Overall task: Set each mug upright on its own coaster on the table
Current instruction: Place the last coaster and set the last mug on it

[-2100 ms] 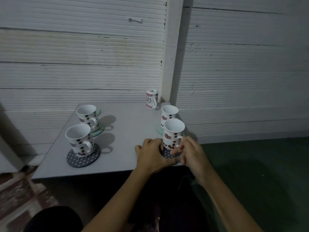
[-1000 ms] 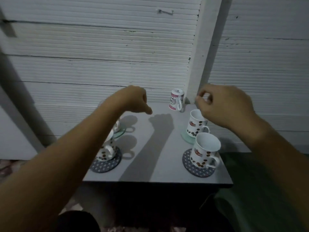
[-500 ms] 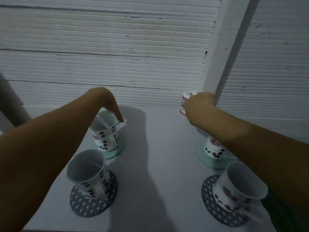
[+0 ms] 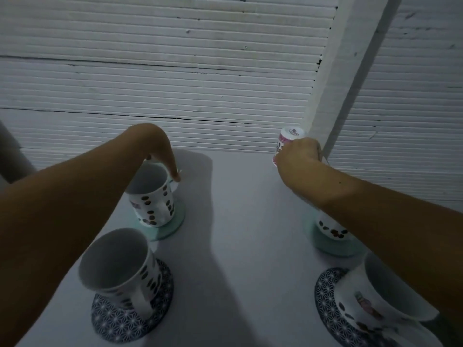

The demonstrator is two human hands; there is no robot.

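A small upside-down mug with pink print (image 4: 289,137) stands at the table's back right corner, and my right hand (image 4: 298,159) is closed around it. My left hand (image 4: 160,149) points down behind the back left mug (image 4: 152,199), fingertips pinched on the thin edge of a pale loose coaster (image 4: 176,181). That mug stands upright on a mint coaster (image 4: 172,226). Another bean-print mug (image 4: 117,266) stands on a dark patterned coaster (image 4: 130,319) at front left. On the right, one mug (image 4: 330,229) is mostly hidden under my forearm, and one (image 4: 380,296) stands on a dark coaster (image 4: 325,294).
The grey table (image 4: 238,221) ends against a white ribbed wall (image 4: 175,83). A white post (image 4: 333,96) rises just behind the small mug. The mint coaster (image 4: 323,244) under the hidden right mug shows beside my forearm.
My head has come closer to the table. My right hand has settled around the small mug. My left hand has dropped behind the back left mug to the loose coaster.
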